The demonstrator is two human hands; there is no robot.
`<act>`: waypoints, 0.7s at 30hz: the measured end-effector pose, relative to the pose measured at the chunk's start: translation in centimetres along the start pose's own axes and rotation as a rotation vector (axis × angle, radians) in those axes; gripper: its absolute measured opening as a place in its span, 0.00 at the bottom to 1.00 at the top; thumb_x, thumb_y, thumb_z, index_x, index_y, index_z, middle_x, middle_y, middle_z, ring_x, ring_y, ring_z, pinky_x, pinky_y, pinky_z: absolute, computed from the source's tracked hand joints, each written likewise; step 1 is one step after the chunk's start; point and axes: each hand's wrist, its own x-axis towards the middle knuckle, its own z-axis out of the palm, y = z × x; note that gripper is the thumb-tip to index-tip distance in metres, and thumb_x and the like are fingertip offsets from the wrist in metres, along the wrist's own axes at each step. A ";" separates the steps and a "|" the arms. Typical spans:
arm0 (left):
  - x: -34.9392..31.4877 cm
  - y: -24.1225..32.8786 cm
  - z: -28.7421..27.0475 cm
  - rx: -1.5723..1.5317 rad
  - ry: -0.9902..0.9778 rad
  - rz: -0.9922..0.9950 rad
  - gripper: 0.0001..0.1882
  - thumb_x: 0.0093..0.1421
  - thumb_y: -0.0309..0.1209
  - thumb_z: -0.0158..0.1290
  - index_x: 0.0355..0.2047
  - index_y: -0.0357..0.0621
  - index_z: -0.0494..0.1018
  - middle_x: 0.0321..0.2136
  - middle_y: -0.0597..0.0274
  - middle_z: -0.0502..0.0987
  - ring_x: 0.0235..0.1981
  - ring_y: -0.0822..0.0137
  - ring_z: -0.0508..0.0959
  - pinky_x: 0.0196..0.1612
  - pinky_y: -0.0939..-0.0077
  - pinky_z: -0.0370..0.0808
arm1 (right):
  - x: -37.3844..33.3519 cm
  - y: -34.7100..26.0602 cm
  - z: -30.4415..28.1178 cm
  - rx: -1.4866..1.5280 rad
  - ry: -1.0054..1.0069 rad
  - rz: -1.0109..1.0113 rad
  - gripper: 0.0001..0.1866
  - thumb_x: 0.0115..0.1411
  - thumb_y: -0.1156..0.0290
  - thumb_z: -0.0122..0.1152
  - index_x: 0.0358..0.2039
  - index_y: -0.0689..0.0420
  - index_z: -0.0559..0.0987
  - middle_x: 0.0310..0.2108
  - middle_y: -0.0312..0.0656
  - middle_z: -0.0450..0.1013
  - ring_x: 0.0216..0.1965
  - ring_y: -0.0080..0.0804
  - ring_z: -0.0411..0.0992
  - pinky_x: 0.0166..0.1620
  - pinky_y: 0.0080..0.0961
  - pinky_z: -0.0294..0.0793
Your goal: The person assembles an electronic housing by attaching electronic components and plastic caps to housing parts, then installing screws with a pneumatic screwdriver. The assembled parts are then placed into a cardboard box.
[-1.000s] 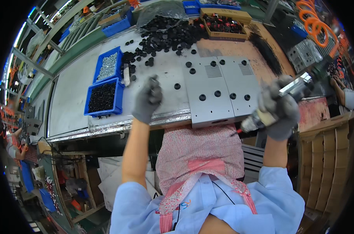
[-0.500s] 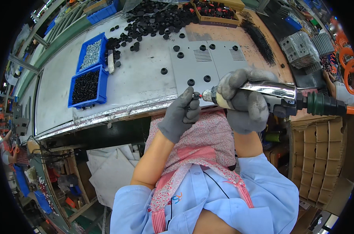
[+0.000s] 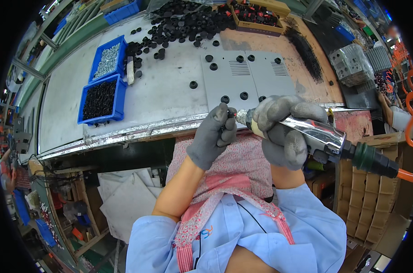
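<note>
My left hand point(image 3: 212, 136), in a grey glove, is closed in a pinch on a small black part point(image 3: 231, 114), mostly hidden by the fingers. Wrapped round a chrome air screwdriver point(image 3: 316, 133) is my gloved right hand point(image 3: 284, 129). The tool points left, its tip meeting the black part at my left fingertips. Just beyond my hands, two grey vented metal panels point(image 3: 222, 82) lie side by side on the bench. Several round black rubber feet point(image 3: 244, 95) sit on them, and another rubber foot point(image 3: 193, 84) lies to their left.
Left on the bench stand a blue bin of black screws point(image 3: 98, 100) and a blue bin of silver hardware point(image 3: 107, 61). A heap of black rubber feet point(image 3: 183, 22) and a cardboard box point(image 3: 256, 25) are at the back. An orange hose point(image 3: 409, 176) trails from the screwdriver.
The screwdriver's rear end has swung down toward me, and my right hand has lowered slightly with it. My left hand stays in its pinch, close to the tool's tip.
</note>
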 end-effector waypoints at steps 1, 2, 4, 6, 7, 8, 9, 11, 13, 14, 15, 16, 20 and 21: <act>0.1 0.2 -0.1 0.125 0.032 0.024 0.22 0.55 0.50 0.49 0.38 0.43 0.66 0.19 0.72 0.64 0.13 0.81 0.58 0.12 0.92 0.53 | 0.1 0.1 0.0 -0.001 0.004 -0.017 0.19 0.53 0.66 0.51 0.45 0.55 0.62 0.30 0.46 0.65 0.24 0.31 0.65 0.27 0.30 0.68; 0.3 0.5 -0.1 0.250 0.064 0.049 0.26 0.53 0.51 0.50 0.41 0.42 0.66 0.20 0.71 0.65 0.14 0.81 0.59 0.12 0.92 0.52 | 0.4 0.2 -0.3 -0.001 0.001 -0.020 0.19 0.53 0.66 0.51 0.45 0.55 0.62 0.30 0.46 0.65 0.24 0.31 0.65 0.27 0.30 0.68; 1.1 1.6 0.2 0.254 0.135 0.016 0.29 0.52 0.52 0.51 0.44 0.41 0.65 0.21 0.71 0.66 0.14 0.81 0.60 0.13 0.91 0.53 | 1.2 0.6 -1.2 0.107 -0.038 -0.051 0.27 0.53 0.62 0.61 0.44 0.62 0.59 0.33 0.54 0.67 0.29 0.35 0.70 0.33 0.33 0.74; 1.9 3.3 -1.3 0.408 0.190 0.028 0.30 0.52 0.51 0.53 0.47 0.42 0.67 0.23 0.70 0.66 0.17 0.79 0.63 0.18 0.88 0.61 | 1.9 0.4 -0.9 0.049 0.026 -0.062 0.21 0.52 0.63 0.56 0.43 0.59 0.62 0.32 0.51 0.67 0.26 0.33 0.68 0.30 0.32 0.71; 2.6 4.0 -2.6 0.410 0.187 0.036 0.30 0.52 0.51 0.53 0.47 0.42 0.67 0.23 0.70 0.66 0.17 0.79 0.63 0.18 0.88 0.61 | 2.1 0.3 -0.7 -0.011 0.094 -0.065 0.17 0.52 0.64 0.50 0.42 0.56 0.65 0.31 0.47 0.67 0.24 0.31 0.66 0.27 0.30 0.68; 3.4 4.6 -3.8 0.867 0.349 0.216 0.26 0.52 0.49 0.53 0.44 0.42 0.69 0.24 0.68 0.68 0.19 0.76 0.66 0.22 0.83 0.65 | 2.0 0.3 -1.1 -0.072 0.138 -0.069 0.17 0.51 0.63 0.50 0.41 0.56 0.66 0.30 0.47 0.68 0.23 0.31 0.66 0.27 0.31 0.68; 4.1 5.4 -4.2 1.323 0.517 0.404 0.23 0.53 0.47 0.53 0.41 0.42 0.71 0.25 0.66 0.69 0.21 0.72 0.69 0.26 0.79 0.69 | 2.0 0.6 -1.0 -0.067 0.132 -0.074 0.17 0.51 0.63 0.50 0.41 0.56 0.66 0.30 0.47 0.68 0.23 0.31 0.66 0.27 0.31 0.68; 5.6 6.5 -4.6 1.605 0.616 0.475 0.20 0.53 0.45 0.53 0.38 0.43 0.72 0.27 0.62 0.71 0.24 0.67 0.72 0.29 0.75 0.69 | 2.2 1.1 -0.8 0.038 0.208 -0.069 0.18 0.51 0.62 0.49 0.40 0.57 0.66 0.30 0.46 0.68 0.23 0.30 0.65 0.27 0.31 0.67; 7.3 7.1 -4.7 1.884 0.712 0.544 0.18 0.52 0.44 0.53 0.35 0.43 0.73 0.29 0.59 0.72 0.27 0.63 0.74 0.33 0.71 0.70 | 2.2 1.1 -0.2 -0.102 0.225 -0.046 0.19 0.50 0.61 0.49 0.40 0.56 0.66 0.29 0.44 0.68 0.23 0.30 0.65 0.28 0.31 0.67; 8.3 7.0 -4.6 1.997 0.718 0.540 0.18 0.51 0.44 0.53 0.34 0.43 0.72 0.31 0.57 0.73 0.30 0.60 0.74 0.34 0.68 0.70 | 2.1 1.2 0.0 -0.119 0.263 0.012 0.19 0.50 0.61 0.49 0.41 0.56 0.65 0.29 0.44 0.68 0.23 0.30 0.65 0.28 0.31 0.67; 9.3 7.0 -4.4 2.109 0.720 0.536 0.18 0.50 0.45 0.54 0.33 0.44 0.72 0.33 0.55 0.73 0.32 0.57 0.75 0.35 0.65 0.70 | 2.2 1.3 0.0 -0.139 0.302 0.068 0.19 0.50 0.61 0.49 0.41 0.55 0.65 0.29 0.44 0.68 0.23 0.30 0.65 0.28 0.31 0.67; 10.3 7.0 -4.1 2.152 0.746 0.486 0.19 0.50 0.47 0.53 0.34 0.45 0.71 0.33 0.56 0.73 0.34 0.57 0.75 0.36 0.65 0.70 | 2.1 1.4 -0.9 -0.018 0.198 0.070 0.23 0.53 0.64 0.58 0.44 0.60 0.61 0.33 0.49 0.67 0.29 0.32 0.68 0.33 0.37 0.73; 12.8 7.8 -4.2 2.112 0.864 0.419 0.19 0.51 0.47 0.52 0.36 0.46 0.70 0.33 0.57 0.73 0.35 0.58 0.75 0.36 0.65 0.71 | 2.4 2.4 -0.8 -0.150 0.237 0.095 0.19 0.51 0.62 0.49 0.42 0.56 0.64 0.28 0.44 0.67 0.24 0.31 0.64 0.28 0.31 0.67; 13.3 8.3 -4.7 2.101 0.843 0.447 0.19 0.51 0.47 0.52 0.36 0.46 0.71 0.32 0.57 0.73 0.34 0.58 0.75 0.36 0.66 0.71 | 2.6 2.6 -0.8 -0.160 0.241 0.114 0.19 0.51 0.63 0.49 0.42 0.57 0.64 0.28 0.45 0.66 0.24 0.31 0.64 0.28 0.32 0.68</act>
